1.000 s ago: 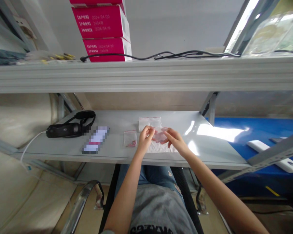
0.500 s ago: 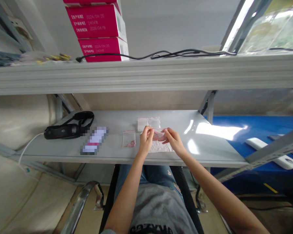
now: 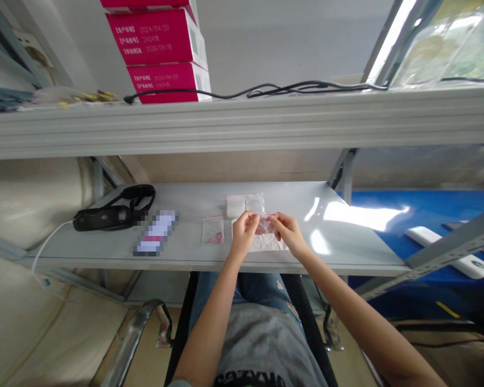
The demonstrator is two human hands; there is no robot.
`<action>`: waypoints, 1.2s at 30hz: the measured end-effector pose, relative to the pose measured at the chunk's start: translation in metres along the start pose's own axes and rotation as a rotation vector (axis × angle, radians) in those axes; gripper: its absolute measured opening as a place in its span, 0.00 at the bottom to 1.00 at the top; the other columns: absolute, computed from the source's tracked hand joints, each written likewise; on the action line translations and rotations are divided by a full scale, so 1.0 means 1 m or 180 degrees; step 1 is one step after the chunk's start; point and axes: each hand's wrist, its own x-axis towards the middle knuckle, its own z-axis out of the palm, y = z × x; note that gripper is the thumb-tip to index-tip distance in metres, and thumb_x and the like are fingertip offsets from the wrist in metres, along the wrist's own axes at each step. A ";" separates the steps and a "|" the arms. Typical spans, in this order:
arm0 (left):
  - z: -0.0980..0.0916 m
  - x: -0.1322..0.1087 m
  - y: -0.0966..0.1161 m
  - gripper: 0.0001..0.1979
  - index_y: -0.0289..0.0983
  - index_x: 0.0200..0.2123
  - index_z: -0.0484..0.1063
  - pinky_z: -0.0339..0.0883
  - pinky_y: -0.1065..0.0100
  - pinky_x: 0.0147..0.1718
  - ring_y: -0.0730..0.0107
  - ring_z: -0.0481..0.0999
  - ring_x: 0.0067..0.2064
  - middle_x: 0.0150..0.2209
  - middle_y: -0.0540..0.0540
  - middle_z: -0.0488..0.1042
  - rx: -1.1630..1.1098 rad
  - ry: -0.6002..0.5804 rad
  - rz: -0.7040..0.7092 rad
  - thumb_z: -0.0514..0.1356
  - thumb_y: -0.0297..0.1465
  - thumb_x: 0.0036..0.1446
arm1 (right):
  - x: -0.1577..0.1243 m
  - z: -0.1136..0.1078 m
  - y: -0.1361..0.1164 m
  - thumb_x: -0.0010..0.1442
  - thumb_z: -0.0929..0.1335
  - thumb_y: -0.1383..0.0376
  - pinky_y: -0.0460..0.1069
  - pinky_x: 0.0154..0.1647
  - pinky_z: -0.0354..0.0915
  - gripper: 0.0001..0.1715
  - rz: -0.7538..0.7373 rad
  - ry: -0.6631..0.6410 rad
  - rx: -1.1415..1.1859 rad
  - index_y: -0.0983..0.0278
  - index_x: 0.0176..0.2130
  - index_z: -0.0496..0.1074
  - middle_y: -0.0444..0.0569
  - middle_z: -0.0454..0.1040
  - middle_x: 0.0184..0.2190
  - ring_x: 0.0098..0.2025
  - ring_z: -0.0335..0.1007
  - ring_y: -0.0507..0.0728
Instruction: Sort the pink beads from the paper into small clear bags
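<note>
Between my hands is a small clear zip bag (image 3: 265, 226) with a reddish edge along its top. My left hand (image 3: 244, 230) pinches its left top corner, and my right hand (image 3: 287, 231) pinches the right one. Under the bag lies a pale, crinkled sheet or larger bag (image 3: 268, 243), partly covered by my hands. A zip bag with small red pieces (image 3: 213, 230) rests to the left of my left hand. Just beyond my hands, two flat zip bags (image 3: 245, 204) lie side by side.
A black strapped device (image 3: 105, 217) with a white cable and a pixelated phone (image 3: 156, 232) lie on the left of the grey table (image 3: 193, 193). Overhead, a shelf (image 3: 242, 126) carries pink boxes (image 3: 161, 40) and a black cable. White devices (image 3: 447, 250) sit on a blue surface at right.
My fingers have shifted slightly along the bag's top edge, and the bag now hangs flatter between them. The items on the table have stayed put.
</note>
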 end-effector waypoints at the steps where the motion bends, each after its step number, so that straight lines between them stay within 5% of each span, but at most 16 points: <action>1: 0.000 0.000 0.000 0.12 0.36 0.30 0.67 0.61 0.76 0.27 0.74 0.69 0.29 0.26 0.50 0.69 0.0014 0.0002 0.0009 0.54 0.39 0.56 | 0.000 0.000 0.000 0.54 0.65 0.53 0.42 0.12 0.49 0.18 -0.0005 -0.0031 -0.0003 0.66 0.27 0.69 0.40 0.61 0.17 0.14 0.52 0.45; 7: 0.002 -0.003 -0.001 0.13 0.36 0.31 0.68 0.64 0.75 0.27 0.73 0.71 0.29 0.28 0.48 0.71 0.0167 0.0025 0.0084 0.54 0.40 0.56 | -0.002 0.000 -0.002 0.54 0.65 0.53 0.43 0.13 0.46 0.18 0.0024 0.0037 -0.0097 0.67 0.29 0.70 0.39 0.59 0.15 0.15 0.48 0.45; 15: 0.006 -0.005 0.004 0.16 0.36 0.33 0.68 0.66 0.75 0.17 0.75 0.70 0.23 0.27 0.49 0.71 -0.0390 -0.0138 -0.0374 0.59 0.43 0.50 | -0.002 0.001 -0.001 0.53 0.67 0.54 0.43 0.17 0.52 0.17 -0.0117 0.0038 0.0137 0.66 0.32 0.71 0.42 0.64 0.19 0.19 0.55 0.47; 28: 0.007 -0.008 0.010 0.16 0.36 0.33 0.68 0.67 0.75 0.18 0.76 0.70 0.22 0.25 0.50 0.70 -0.0320 -0.0290 -0.0391 0.59 0.44 0.51 | -0.006 0.001 -0.001 0.54 0.66 0.54 0.44 0.20 0.55 0.16 -0.0271 0.0010 -0.0106 0.65 0.30 0.69 0.42 0.65 0.21 0.21 0.57 0.48; 33: -0.017 -0.010 0.013 0.17 0.35 0.33 0.69 0.65 0.77 0.19 0.75 0.72 0.25 0.27 0.48 0.72 -0.0103 -0.0397 -0.0323 0.55 0.44 0.53 | -0.007 0.001 -0.007 0.55 0.65 0.55 0.43 0.18 0.54 0.17 -0.0284 -0.0054 -0.0096 0.64 0.38 0.69 0.43 0.65 0.23 0.20 0.56 0.48; 36: -0.053 -0.005 0.014 0.17 0.35 0.35 0.68 0.60 0.78 0.15 0.75 0.73 0.23 0.28 0.47 0.74 0.0081 -0.0001 -0.0396 0.55 0.44 0.54 | -0.006 0.000 -0.008 0.55 0.65 0.56 0.43 0.17 0.53 0.21 -0.0329 -0.0039 -0.0016 0.63 0.46 0.65 0.42 0.65 0.27 0.20 0.54 0.46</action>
